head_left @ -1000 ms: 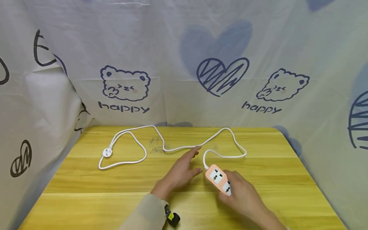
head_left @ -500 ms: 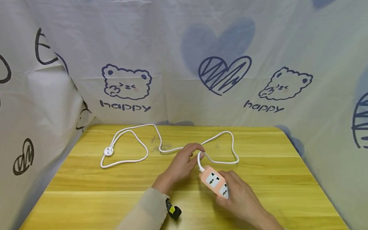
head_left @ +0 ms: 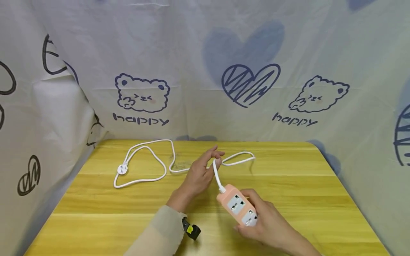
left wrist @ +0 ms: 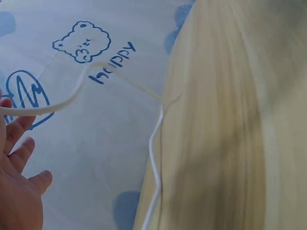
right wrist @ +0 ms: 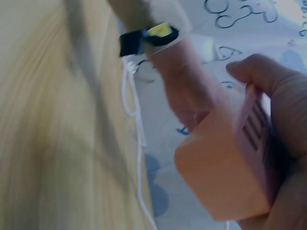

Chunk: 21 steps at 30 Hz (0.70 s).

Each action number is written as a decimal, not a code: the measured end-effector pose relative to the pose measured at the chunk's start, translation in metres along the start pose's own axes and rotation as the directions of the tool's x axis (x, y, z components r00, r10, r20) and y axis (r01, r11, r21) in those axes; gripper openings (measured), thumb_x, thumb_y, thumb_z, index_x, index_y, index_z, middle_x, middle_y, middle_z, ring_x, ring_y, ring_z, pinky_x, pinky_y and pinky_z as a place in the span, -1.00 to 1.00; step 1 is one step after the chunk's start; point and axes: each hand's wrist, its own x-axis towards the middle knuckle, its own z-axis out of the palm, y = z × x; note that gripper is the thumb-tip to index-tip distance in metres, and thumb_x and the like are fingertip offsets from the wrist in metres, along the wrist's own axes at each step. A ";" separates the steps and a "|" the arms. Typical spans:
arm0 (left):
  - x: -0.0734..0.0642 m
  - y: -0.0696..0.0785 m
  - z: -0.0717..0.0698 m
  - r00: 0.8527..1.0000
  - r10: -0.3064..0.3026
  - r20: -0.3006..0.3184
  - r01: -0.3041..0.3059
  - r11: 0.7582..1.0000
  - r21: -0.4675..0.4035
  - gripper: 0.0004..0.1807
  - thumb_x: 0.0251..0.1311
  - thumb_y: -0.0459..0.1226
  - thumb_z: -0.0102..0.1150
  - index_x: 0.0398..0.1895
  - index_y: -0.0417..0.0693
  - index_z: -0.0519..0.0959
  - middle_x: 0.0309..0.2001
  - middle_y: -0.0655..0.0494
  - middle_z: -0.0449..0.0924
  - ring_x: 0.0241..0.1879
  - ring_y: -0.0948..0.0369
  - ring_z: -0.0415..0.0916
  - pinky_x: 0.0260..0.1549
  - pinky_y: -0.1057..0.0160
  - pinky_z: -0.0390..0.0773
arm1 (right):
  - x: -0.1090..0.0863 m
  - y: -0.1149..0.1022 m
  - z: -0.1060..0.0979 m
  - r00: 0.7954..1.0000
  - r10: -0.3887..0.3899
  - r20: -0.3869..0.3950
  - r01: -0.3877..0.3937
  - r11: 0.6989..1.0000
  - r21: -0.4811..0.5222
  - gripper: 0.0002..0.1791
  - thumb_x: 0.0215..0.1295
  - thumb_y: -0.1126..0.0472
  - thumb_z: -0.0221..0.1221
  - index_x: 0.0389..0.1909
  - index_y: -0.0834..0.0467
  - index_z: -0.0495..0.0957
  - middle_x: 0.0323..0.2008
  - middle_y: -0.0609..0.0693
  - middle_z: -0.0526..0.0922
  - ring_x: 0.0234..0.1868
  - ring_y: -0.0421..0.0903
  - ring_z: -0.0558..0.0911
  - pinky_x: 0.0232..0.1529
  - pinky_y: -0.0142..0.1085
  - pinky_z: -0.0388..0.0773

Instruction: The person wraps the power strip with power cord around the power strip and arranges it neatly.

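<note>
My right hand grips a peach-coloured power strip with white socket faces, holding it tilted above the table. In the right wrist view the strip's plain end faces the camera, thumb along one edge. A white cord rises from the strip's far end to my left hand. There the thumb and index finger pinch it while the other fingers stay loosely spread. The left wrist view has the lifted cord crossing the fingers and dropping toward the table.
The cord's far length loops on the left of the wooden table, where its white three-pin plug lies. A short loop of cord stands out right of my left hand. A printed cloth hangs behind and at both sides.
My left hand has reached the cord, pinched it and lifted it. The right-hand cord loop has shrunk and come up. The power strip has shifted slightly left and toward me.
</note>
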 end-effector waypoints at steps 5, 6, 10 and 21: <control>0.004 -0.001 -0.009 0.999 0.014 -0.034 -0.016 0.999 -0.042 -0.79 0.62 -0.19 0.05 -0.07 -0.09 0.64 0.35 0.00 0.61 0.56 0.03 0.30 0.48 -0.16 0.34 | -0.006 -0.019 -0.013 0.998 -0.002 0.065 -0.015 0.963 0.268 -0.14 0.13 0.27 0.58 0.41 0.02 0.35 -0.09 0.12 0.64 -0.29 -0.18 0.65 -0.36 -0.24 0.67; 0.004 -0.002 -0.011 0.999 0.005 -0.039 -0.007 0.998 -0.057 -0.78 0.61 -0.18 0.06 -0.04 -0.09 0.66 0.37 0.00 0.60 0.55 0.03 0.32 0.47 -0.16 0.35 | -0.007 -0.021 -0.016 0.997 -0.016 0.069 -0.007 0.948 0.318 -0.11 0.13 0.30 0.57 0.44 0.04 0.33 -0.06 0.16 0.62 -0.26 -0.14 0.67 -0.32 -0.22 0.68; 0.002 -0.005 -0.018 0.998 -0.056 -0.030 0.052 0.989 -0.137 -0.78 0.61 -0.13 0.08 -0.06 -0.02 0.67 0.45 0.02 0.51 0.54 0.01 0.33 0.47 -0.22 0.32 | -0.011 -0.024 -0.026 0.994 -0.087 0.059 0.049 0.882 0.470 -0.06 0.17 0.37 0.52 0.51 0.14 0.24 0.00 0.22 0.56 -0.19 -0.02 0.71 -0.25 -0.11 0.75; -0.004 -0.006 -0.032 0.982 0.091 -0.165 -0.122 0.975 -0.187 -0.74 0.37 -0.27 0.14 -0.52 -0.09 0.44 -0.64 0.17 0.30 -0.62 0.23 0.26 -0.55 0.34 0.32 | -0.008 -0.021 -0.033 0.979 -0.205 -0.007 0.149 0.691 0.707 -0.15 0.30 0.64 0.23 0.52 0.11 0.14 0.09 0.07 0.57 -0.08 0.01 0.79 -0.13 0.02 0.78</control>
